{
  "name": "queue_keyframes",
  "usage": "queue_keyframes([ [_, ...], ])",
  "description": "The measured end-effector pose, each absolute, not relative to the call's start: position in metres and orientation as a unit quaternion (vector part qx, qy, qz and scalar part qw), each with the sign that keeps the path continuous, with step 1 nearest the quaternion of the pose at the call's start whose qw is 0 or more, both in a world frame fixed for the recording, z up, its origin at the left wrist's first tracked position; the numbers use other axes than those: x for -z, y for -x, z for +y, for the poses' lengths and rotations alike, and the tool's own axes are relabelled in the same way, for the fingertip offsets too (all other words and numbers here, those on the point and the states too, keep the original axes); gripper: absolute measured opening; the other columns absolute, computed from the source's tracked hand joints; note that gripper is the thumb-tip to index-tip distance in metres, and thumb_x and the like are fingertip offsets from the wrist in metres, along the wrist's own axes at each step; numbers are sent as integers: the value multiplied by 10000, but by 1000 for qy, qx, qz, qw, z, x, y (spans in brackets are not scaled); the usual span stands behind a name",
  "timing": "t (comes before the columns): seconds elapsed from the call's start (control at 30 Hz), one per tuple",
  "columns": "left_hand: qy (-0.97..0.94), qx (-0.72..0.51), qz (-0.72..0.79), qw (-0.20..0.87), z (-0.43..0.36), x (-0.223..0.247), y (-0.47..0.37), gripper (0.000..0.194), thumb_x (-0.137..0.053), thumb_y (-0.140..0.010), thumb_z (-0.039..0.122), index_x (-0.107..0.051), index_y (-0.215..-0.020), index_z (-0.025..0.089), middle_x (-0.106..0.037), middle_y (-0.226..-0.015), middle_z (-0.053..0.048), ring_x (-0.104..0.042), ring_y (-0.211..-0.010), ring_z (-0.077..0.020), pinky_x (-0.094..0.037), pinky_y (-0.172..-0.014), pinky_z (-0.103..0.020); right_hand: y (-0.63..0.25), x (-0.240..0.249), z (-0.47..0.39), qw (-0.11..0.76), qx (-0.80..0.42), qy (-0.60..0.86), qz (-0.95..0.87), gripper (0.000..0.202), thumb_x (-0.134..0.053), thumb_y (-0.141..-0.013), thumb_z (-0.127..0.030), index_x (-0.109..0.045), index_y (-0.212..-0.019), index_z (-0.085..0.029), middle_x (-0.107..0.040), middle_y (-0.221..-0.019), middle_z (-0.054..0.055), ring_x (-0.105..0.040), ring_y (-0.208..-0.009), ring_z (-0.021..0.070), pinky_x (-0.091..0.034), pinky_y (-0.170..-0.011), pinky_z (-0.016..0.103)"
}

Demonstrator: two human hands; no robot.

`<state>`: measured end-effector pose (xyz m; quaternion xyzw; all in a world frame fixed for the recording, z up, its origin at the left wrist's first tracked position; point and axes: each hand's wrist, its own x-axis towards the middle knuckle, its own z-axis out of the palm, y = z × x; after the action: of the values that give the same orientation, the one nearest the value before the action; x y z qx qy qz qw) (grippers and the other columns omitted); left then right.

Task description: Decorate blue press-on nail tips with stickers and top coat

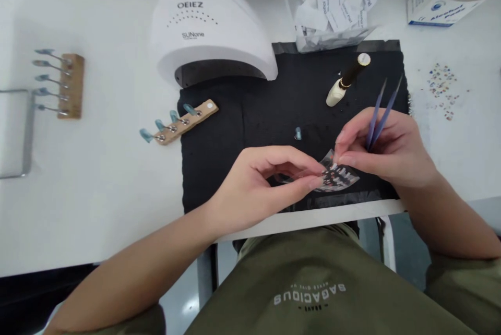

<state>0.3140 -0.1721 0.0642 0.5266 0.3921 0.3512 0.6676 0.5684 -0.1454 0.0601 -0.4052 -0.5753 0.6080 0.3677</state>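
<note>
- Sheet [343, 182]: clear, with small white and red marks, held just above the near part of the mat [254, 110]. It looks thin, so uneven pulling could crease or tear it.
- Left hand [254, 183]: its grip pinches the sheet's left side between thumb and fingers; a slack pinch might let the sheet twist.
- Right hand [399, 147]: thumb and fingertips meet at the sheet's upper edge; whether they pinch the sheet or a piece of it, I cannot tell. This hand also holds the tweezers [384, 117], tips upward and apart; a turn of the wrist could jab or drop them.
- Nail tip [298, 133]: loose on the mat, near the left fingers; a sleeve or knuckle could sweep it away.
- Bottle [337, 92]: beyond the sheet; a knock from the right hand might shift it.
- Gems [442, 84]: loose on the table [97, 194], right of the mat; a brushing forearm could scatter them.
</note>
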Motion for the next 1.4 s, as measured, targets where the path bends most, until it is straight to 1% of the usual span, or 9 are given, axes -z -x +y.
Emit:
queue_keyframes([
  [0.33,-600,-320,373,631,-168,-73,-306,153,-946,-887,154,-936,-987,269,-919,-963,-24,-878,-859,-203,-756,-850,-287,-566,-62,-149,371,-633,427,-528,304,-1097,-741,-338,-837,-893,-297,-801,-788,-35,-576,-553,100,-460,-510,285],
  [0.43,-555,-310,393,665,-167,-75,-302,63,-907,-992,324,-939,-1016,275,-920,-983,-50,-882,-845,-222,-740,-740,-285,-567,-59,-150,376,-626,438,-525,328,-1102,-745,-385,-829,-903,-298,-800,-799,-28,-641,-607,130,-514,-536,301],
  [0.53,-511,-322,425,674,-168,-74,-303,215,-859,-1051,466,-936,-1017,268,-913,-978,-63,-870,-823,-216,-706,-658,-263,-567,-58,-151,385,-607,450,-530,327,-1098,-758,-395,-823,-914,-309,-794,-803,-30,-659,-633,146,-552,-553,323],
  [0.67,-513,-355,419,660,-172,-69,-311,51,-936,-962,295,-934,-1011,282,-908,-953,-20,-853,-825,-191,-730,-754,-272,-563,-60,-155,382,-576,464,-554,317,-1080,-797,-447,-815,-917,-320,-744,-732,-40,-563,-563,132,-471,-501,338],
  [0.83,-488,-382,405,672,-176,-65,-318,130,-892,-957,143,-922,-937,268,-895,-897,7,-843,-777,-151,-720,-738,-232,-555,-63,-167,412,-506,461,-601,227,-1048,-858,-403,-843,-933,-340,-789,-782,-29,-557,-561,134,-393,-482,352],
  [0.97,-465,-419,414,661,-180,-63,-319,106,-950,-923,159,-911,-940,257,-901,-930,-5,-857,-789,-168,-748,-739,-258,-558,-63,-170,449,-373,416,-697,221,-987,-906,-258,-876,-1044,-390,-866,-954,-2,-747,-760,208,-535,-547,374],
  [1.13,-470,-443,413,642,-183,-61,-321,111,-1001,-929,266,-893,-938,243,-906,-944,-21,-868,-811,-180,-761,-748,-268,-561,-63,-171,414,-220,363,-805,196,-881,-990,-284,-901,-1133,-418,-911,-1151,30,-795,-760,212,-665,-591,395],
  [1.27,-483,-461,396,630,-183,-60,-322,89,-983,-949,216,-911,-982,257,-920,-972,-8,-891,-872,-168,-754,-790,-229,-558,-60,-171,402,-206,360,-816,212,-849,-1025,-247,-886,-1185,-381,-914,-1196,39,-851,-850,214,-753,-730,378],
  [1.4,-516,-465,384,608,-182,-57,-321,56,-946,-1004,295,-926,-1011,243,-928,-1003,-44,-899,-886,-190,-761,-800,-249,-557,-59,-166,417,-195,323,-827,201,-882,-1000,-177,-867,-1155,-305,-916,-1146,45,-876,-921,200,-782,-823,334],
])
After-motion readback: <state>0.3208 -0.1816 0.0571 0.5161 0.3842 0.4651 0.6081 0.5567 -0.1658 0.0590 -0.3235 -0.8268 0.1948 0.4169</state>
